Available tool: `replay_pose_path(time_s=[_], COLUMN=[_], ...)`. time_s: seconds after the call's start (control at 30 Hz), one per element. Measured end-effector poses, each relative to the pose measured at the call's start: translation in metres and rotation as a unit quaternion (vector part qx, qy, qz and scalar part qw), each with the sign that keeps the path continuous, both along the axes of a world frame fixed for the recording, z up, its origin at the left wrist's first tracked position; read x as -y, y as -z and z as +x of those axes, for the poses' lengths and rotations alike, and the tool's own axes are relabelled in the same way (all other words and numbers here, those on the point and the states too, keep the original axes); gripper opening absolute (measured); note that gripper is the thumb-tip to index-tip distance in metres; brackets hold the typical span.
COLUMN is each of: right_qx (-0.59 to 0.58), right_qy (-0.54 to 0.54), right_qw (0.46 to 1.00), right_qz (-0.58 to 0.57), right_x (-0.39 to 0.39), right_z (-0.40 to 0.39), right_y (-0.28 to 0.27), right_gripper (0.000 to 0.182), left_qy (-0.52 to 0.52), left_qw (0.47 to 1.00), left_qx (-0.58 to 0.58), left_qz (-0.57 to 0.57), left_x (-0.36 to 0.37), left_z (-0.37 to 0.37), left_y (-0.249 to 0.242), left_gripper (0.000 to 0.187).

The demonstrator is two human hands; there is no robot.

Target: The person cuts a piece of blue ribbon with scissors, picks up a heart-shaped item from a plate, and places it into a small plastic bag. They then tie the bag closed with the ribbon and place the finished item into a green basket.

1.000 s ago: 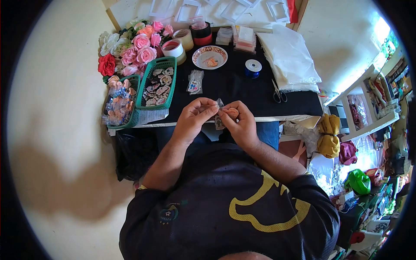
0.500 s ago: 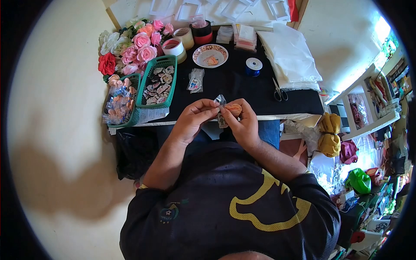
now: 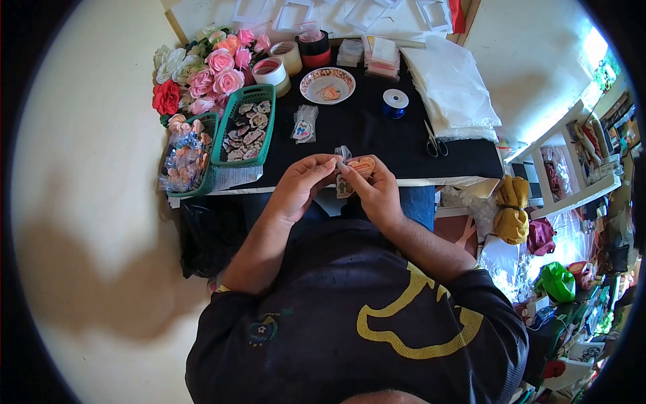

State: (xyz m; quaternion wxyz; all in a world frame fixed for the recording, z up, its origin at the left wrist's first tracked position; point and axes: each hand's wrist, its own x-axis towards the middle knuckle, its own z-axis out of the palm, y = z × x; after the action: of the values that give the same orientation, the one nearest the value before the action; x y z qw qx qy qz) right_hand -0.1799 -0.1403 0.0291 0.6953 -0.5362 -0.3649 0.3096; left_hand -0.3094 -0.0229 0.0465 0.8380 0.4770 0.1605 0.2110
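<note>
My left hand (image 3: 301, 183) pinches a small clear plastic bag (image 3: 343, 152) between thumb and fingertips, above the table's near edge. A peach-orange paper tag (image 3: 364, 165) with small print is gripped in my right hand (image 3: 381, 195), whose thumb also presses at the bag. Below the thumbs hangs the bag's lower part with a small dark printed cutout (image 3: 344, 188) in it. Just beyond my hands, a filled clear packet (image 3: 305, 125) lies on the black cloth. Farther back, a patterned bowl (image 3: 310, 82) holds another peach tag (image 3: 329, 92).
On the left stand a green basket (image 3: 268, 135) of printed cutouts, another green basket (image 3: 211, 175) of filled packets, and artificial roses (image 3: 219, 62). Tape rolls (image 3: 272, 73) stand behind. Scissors (image 3: 436, 143), a blue ribbon spool (image 3: 394, 104) and white plastic sheets (image 3: 452, 87) lie right.
The peach tag has turned so its printed face shows more. My left fingertips and right thumb have shifted slightly on the bag, and its lower part shows more.
</note>
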Motion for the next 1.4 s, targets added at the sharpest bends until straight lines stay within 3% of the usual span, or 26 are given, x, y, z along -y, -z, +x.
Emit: replay_pose_path(time_s=[0.13,0.3,0.53,0.73,1.07,1.13,1.3,1.4], right_qx=[-0.043,-0.065,-0.066,-0.069,-0.033,0.029,0.061,0.112], right_qy=[-0.006,-0.005,-0.001,-0.002,0.004,0.028,0.021,0.041], right_qw=[0.999,0.998,0.997,0.997,0.998,0.998,0.996,0.992], right_qz=[-0.015,-0.001,0.033,0.045,0.052,0.053,0.054,0.051], right_x=[0.001,0.001,0.001,0.003,0.005,0.004,0.004,0.004], right_z=[0.001,0.002,-0.002,-0.004,-0.005,-0.006,-0.008,-0.009], right_y=[-0.004,-0.002,-0.002,-0.003,-0.008,-0.009,-0.008,-0.003], right_gripper=[0.019,0.020,0.017,0.015,0.010,0.009,0.009,0.008], left_qy=[0.004,0.017,0.011,-0.008,-0.031,-0.043,-0.012,-0.012], left_qw=[0.999,0.988,0.985,0.992,0.980,0.988,1.000,0.999], left_qx=[-0.024,0.001,-0.002,-0.004,0.006,0.012,0.014,0.020], left_qz=[0.030,0.153,0.174,0.124,0.195,0.144,0.019,0.029], left_x=[-0.001,0.003,0.005,0.003,0.004,0.004,0.003,0.006], left_z=[-0.002,-0.004,-0.005,-0.001,0.004,0.006,0.006,0.004], left_y=[-0.003,-0.008,-0.013,-0.006,0.000,0.004,0.013,0.011], left_gripper=[0.024,0.032,0.032,0.025,0.022,0.019,0.016,0.017])
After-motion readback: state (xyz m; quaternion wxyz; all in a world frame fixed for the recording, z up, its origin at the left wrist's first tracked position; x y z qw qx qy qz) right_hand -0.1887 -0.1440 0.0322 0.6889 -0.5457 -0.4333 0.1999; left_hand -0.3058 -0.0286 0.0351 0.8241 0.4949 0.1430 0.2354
